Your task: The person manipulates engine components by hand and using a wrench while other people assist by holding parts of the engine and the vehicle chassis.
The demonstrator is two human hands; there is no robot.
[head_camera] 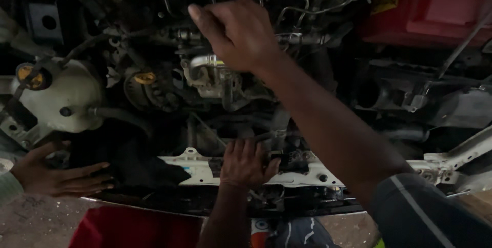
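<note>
I look down into an open engine bay. My right hand (236, 33) reaches far in over the top of the engine (215, 81), among thin metal fuel pipes (307, 9). Its fingers are curled and seen from the back; anything under them is hidden. My left hand (247, 163) lies flat on the white front crossmember (195, 168), fingers spread, thumb beside a small black part (292, 162).
Another person's hand (56, 175) rests at the left edge by a dark cloth (133, 161). A pale coolant tank (66, 97) with a yellow cap (31, 76) sits on the left, an oil filler cap (144, 78) nearby. A red cover (435, 7) is at top right.
</note>
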